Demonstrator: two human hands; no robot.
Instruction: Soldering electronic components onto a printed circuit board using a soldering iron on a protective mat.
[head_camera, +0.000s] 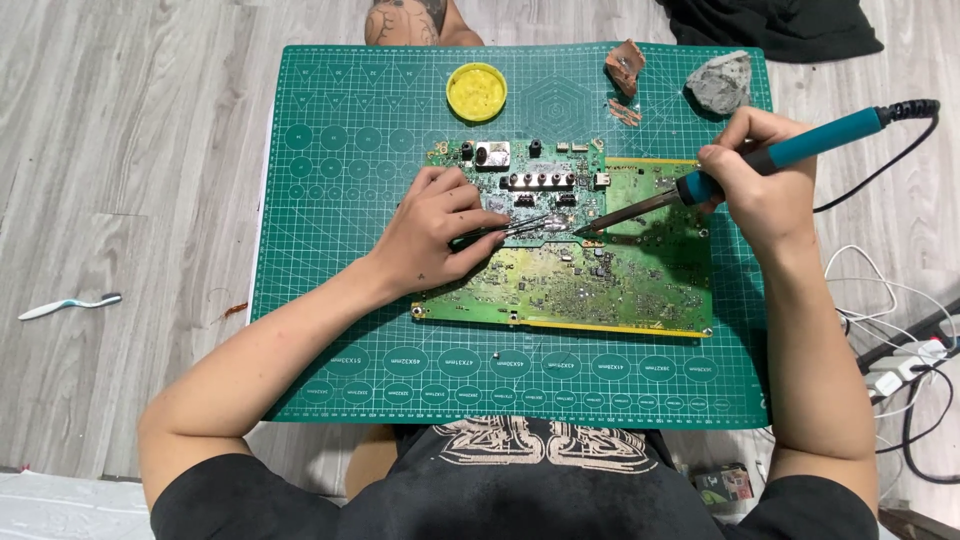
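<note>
Your left hand (435, 235) pinches tweezers (505, 229), your right hand (760, 185) grips the soldering iron (770, 155); both tips meet mid circuit board (600, 280) on the green cutting mat (320, 200). Board's stiff but fragile, probably light; hold by edges.

My teal plastic-handled soldering iron (790, 152) has a dull metal tip; the green rubbery mat (320, 250) looks matt; at nine o'clock, grey wood-grain floor (120, 150).
</note>
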